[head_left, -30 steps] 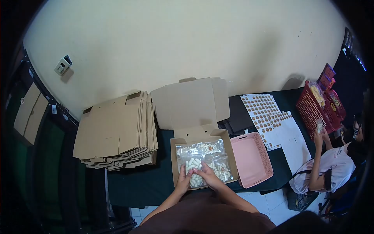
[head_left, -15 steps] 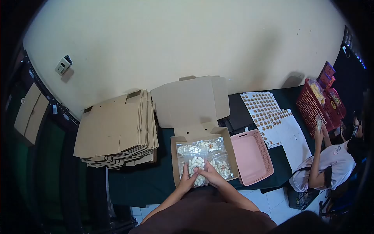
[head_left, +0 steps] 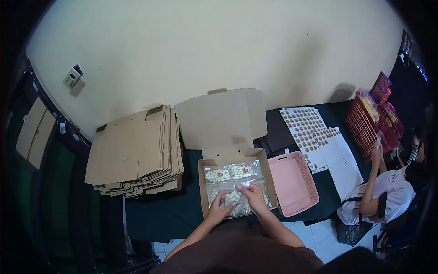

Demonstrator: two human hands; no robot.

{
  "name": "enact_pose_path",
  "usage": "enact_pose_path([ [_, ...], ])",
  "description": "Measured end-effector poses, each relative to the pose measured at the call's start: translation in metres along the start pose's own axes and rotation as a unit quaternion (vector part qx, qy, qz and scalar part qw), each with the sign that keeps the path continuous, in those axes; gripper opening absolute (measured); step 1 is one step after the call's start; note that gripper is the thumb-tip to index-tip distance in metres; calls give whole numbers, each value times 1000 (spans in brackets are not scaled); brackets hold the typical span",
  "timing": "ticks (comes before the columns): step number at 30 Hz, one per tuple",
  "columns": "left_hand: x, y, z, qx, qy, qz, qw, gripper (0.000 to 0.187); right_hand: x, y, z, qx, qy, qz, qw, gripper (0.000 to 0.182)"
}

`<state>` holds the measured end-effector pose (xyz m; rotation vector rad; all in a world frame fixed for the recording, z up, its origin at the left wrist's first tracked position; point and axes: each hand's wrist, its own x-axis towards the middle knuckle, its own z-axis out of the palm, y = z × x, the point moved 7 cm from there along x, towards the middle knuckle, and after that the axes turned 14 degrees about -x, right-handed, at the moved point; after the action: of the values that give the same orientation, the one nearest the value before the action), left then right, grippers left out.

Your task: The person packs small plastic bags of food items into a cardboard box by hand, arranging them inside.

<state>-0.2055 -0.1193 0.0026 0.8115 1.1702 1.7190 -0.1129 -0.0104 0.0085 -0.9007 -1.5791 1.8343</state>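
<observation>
An open cardboard box [head_left: 270, 179] stands on the dark green table with its lid [head_left: 219, 118] raised toward the wall. Inside it lie clear bags of small white pieces, among them one at the back left [head_left: 218, 175] and one at the back right [head_left: 242, 171], each with an orange sticker. Over the front of the box, my left hand [head_left: 220, 209] and my right hand [head_left: 255, 198] pinch a clear bag of white pieces [head_left: 233, 198] between them. My fingers partly cover this bag and those below it.
Flattened cardboard boxes [head_left: 127, 150] are stacked at left. Right of the box are a pink basket [head_left: 294, 182], sticker sheets [head_left: 305, 130] and a red basket [head_left: 362, 125]. Another person [head_left: 390, 194] holds something small at far right.
The held bag has come lower and closer to me, and both stickered bags at the back now show more fully. My right hand has shifted slightly up and right.
</observation>
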Motion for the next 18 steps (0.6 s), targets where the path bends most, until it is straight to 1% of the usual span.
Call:
enact_pose_path([
  [1, 1, 5, -4, -7, 37, 42, 998, 34, -5, -4, 4, -22, -6, 5, 1000, 15],
  [2, 2, 7, -5, -8, 37, 41, 998, 34, -8, -6, 7, -23, -7, 5, 1000, 15],
  [4, 4, 9, -17, -49, 99, 11, 994, 20, -12, -13, 16, -94, -40, -19, 995, 15],
  [5, 5, 13, -18, -36, 104, 12, 994, 14, -14, -16, 14, -114, -31, -5, 993, 16],
  [8, 4, 7, -21, -70, 88, 21, 993, 15, -14, -19, 14, -135, -38, -8, 990, 17],
  [10, 5, 11, -23, -57, 87, 14, 994, 19, -12, -21, 11, -157, -49, -15, 986, 20],
  [12, 4, 14, -25, -27, 71, -17, 997, 22, -11, -26, 10, -207, -86, -16, 974, 24],
  [13, 3, 9, -32, -28, 72, -18, 997, 22, -6, -10, 9, -194, -123, -20, 973, 28],
  [14, 4, -3, -38, -41, 45, -30, 998, 24, -5, -5, 3, -194, -124, -19, 973, 28],
  [15, 6, -2, -35, -55, 18, -42, 997, 27, -5, -12, 2, -196, -126, -26, 972, 29],
  [16, 6, -1, -33, -55, 19, -42, 997, 27, -6, -18, 2, -198, -129, -34, 971, 30],
  [17, 9, 5, -31, -50, 30, -8, 998, 29, -7, -24, 3, -170, -135, -16, 976, 29],
  [18, 12, 18, -28, -46, 41, 25, 998, 32, -5, -21, 2, -170, -135, -16, 976, 29],
])
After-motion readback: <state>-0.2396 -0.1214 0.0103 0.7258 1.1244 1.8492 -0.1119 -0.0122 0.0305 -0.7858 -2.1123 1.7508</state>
